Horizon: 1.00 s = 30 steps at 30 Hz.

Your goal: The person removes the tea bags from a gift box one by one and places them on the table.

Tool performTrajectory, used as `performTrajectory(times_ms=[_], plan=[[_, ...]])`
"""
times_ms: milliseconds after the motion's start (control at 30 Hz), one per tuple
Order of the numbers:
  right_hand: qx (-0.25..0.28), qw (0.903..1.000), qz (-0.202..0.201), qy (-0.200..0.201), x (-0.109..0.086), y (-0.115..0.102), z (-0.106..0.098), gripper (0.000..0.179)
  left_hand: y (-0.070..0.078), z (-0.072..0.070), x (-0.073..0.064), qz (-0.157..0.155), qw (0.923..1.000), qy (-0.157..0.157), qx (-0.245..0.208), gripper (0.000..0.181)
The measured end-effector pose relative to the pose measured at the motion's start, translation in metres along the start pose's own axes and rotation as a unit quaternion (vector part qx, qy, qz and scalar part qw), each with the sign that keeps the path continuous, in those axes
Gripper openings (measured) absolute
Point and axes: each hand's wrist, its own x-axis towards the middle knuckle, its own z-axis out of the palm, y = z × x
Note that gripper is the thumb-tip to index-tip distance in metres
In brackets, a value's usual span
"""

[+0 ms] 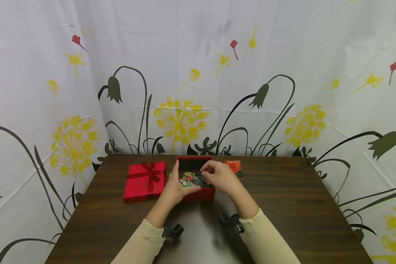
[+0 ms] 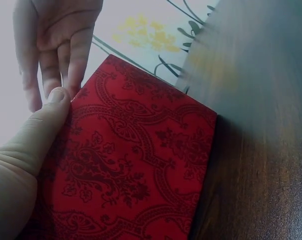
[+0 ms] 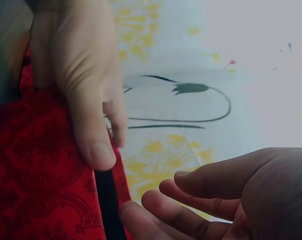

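A red box (image 1: 198,195) with a dark patterned front stands on the table. My left hand (image 1: 175,189) rests at its near left corner, fingers straight along the left side. In the left wrist view the thumb (image 2: 48,112) touches the box rim. Colourful printed items (image 1: 189,179) show by that hand at the box's mouth; whether it touches them is unclear. Over the right side of the box hovers my right hand (image 1: 219,176), fingers loosely bent. The right wrist view shows nothing between its fingers (image 3: 191,212).
Left of the box lies a red lid (image 1: 135,185) with a dark ribbon bow. An orange and dark packet (image 1: 233,167) sits behind the right hand. The brown wooden table (image 1: 283,194) ends at a white flowered curtain (image 1: 198,84).
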Motion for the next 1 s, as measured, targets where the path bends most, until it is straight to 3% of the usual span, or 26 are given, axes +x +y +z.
performTrajectory(times_ms=[267,467,600,800,1000], plan=[[-0.044,0.9982,0.019,-0.036,0.025,-0.002,-0.001,0.009,-0.003,0.001,0.005,0.007,1.0000,-0.001,0.005,0.140],[-0.065,0.9906,0.038,-0.114,0.049,-0.003,-0.001,0.015,-0.005,0.002,0.003,0.002,0.9999,-0.006,0.014,0.143],[-0.070,0.9801,0.051,-0.178,0.061,-0.005,0.000,0.017,-0.008,0.002,0.001,-0.001,0.9998,-0.011,0.017,0.147],[-0.094,0.9556,0.087,-0.266,0.080,-0.007,0.001,0.025,-0.005,0.003,0.000,0.007,0.9999,-0.008,0.013,0.142],[-0.076,0.9418,0.138,-0.297,0.095,-0.008,0.002,0.030,0.000,0.000,0.001,0.010,0.9997,-0.003,0.024,0.143]])
